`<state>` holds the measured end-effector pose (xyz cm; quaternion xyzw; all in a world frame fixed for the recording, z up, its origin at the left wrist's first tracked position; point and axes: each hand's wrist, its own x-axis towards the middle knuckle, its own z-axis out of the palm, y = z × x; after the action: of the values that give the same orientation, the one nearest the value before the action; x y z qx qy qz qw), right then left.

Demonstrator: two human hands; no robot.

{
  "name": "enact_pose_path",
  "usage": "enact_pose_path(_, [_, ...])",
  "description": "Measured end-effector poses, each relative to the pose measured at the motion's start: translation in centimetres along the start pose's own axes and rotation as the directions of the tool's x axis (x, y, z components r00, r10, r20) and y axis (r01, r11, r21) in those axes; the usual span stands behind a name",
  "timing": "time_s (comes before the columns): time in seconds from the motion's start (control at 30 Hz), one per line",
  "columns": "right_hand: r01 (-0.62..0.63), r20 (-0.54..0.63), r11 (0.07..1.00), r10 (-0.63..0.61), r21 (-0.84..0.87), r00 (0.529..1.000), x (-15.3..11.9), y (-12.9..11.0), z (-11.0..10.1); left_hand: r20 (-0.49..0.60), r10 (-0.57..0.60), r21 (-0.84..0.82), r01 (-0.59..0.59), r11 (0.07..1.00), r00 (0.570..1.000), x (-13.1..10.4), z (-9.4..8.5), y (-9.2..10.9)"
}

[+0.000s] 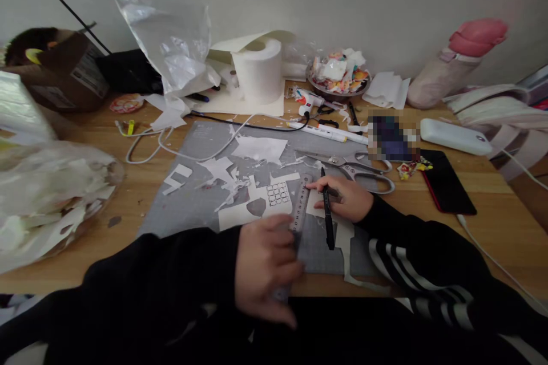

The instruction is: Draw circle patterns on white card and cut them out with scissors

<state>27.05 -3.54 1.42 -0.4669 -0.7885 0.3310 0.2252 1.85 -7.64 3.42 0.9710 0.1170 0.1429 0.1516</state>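
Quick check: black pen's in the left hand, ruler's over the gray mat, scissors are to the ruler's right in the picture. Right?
One error: the head view shows the black pen in the right hand, not the left hand. The ruler is over the gray mat, with the scissors to its right.

Light is dim and soft, with glare on the silvery bag [171,48] and the left hand [266,262] blurred
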Motion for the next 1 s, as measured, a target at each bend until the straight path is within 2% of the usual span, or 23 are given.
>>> enact_pose_path(0.07, [0.032,-0.030,0.999,-0.032,-0.021,0.999,-0.1,0.3,0.1,-0.029,-0.003,-0.011,0.003,1.000,1.000,0.8,0.3,-1.4])
enact_pose_path(0.13, [0.062,-0.073,0.997,-0.066,-0.055,0.995,-0.3,0.7,0.4,0.016,-0.046,0.016,0.046,0.999,0.999,0.9,1.2,-1.9])
enact_pose_path(0.27, [0.092,-0.090,0.986,-0.104,-0.136,0.990,-0.6,1.4,1.1,0.098,-0.153,0.064,0.147,0.987,0.983,0.2,3.3,-1.3])
enact_pose_path(0.33, [0.090,-0.092,0.984,-0.105,-0.150,0.990,-0.6,1.5,1.3,0.113,-0.214,0.103,0.203,0.974,0.970,0.2,3.6,-1.3])
enact_pose_path(0.47, [0.082,-0.086,0.991,-0.092,-0.109,0.992,-0.5,1.3,1.4,0.154,-0.275,0.137,0.256,0.957,0.949,2.0,2.4,-3.1])
enact_pose_path(0.6, [0.098,-0.065,0.993,-0.102,-0.067,0.993,-0.5,1.2,1.1,0.231,-0.233,0.092,0.217,0.972,0.945,4.4,1.0,-6.2])
enact_pose_path(0.67, [0.073,-0.046,0.994,-0.077,-0.078,0.996,-0.5,1.2,0.9,0.236,-0.220,0.074,0.208,0.975,0.947,5.0,0.6,-7.1])
enact_pose_path(0.77, [0.033,-0.045,0.997,-0.036,-0.066,0.998,-0.5,1.3,0.7,0.154,-0.242,0.105,0.228,0.968,0.958,4.8,0.6,-6.5])
enact_pose_path(0.87, [0.037,-0.049,0.999,-0.037,0.011,0.998,-0.5,1.4,0.8,0.029,-0.342,0.154,0.334,0.930,0.939,3.7,1.4,-4.3])
enact_pose_path(1.0, [0.019,-0.033,0.998,-0.017,0.052,0.999,-0.6,1.5,1.0,0.012,-0.382,0.195,0.373,0.907,0.924,3.0,2.0,-2.2])
